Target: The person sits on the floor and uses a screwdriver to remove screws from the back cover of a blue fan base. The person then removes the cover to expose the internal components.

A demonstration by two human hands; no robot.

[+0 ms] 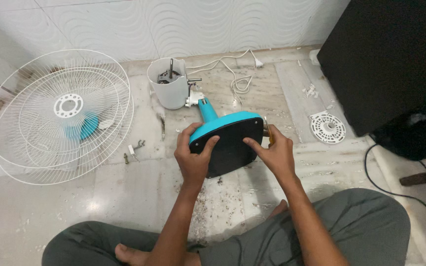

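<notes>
Both hands grip the tilted fan base (228, 145) over the floor (124, 197): left hand (193, 157) clasps its edge, right hand (274, 152) pinches a screwdriver (268, 132) against it. Grilles (60, 113) lie left.

The fan base (228, 143) at the centre is turquoise along its rim and stem, with a flat black underside. At nine o'clock, the wire fan guards (60, 116) are white, a turquoise blade showing through them. At twelve o'clock the motor housing (169, 88) is white, as is the power cord (235, 81) beside it. The round vented cover (327, 127) at three o'clock is white too. The cabinet (385, 59) at two o'clock is black. The floor (124, 197) is pale, veined marble; the wall (173, 24) is white with a wavy relief pattern. The trousers (361, 231) are grey-green.
</notes>
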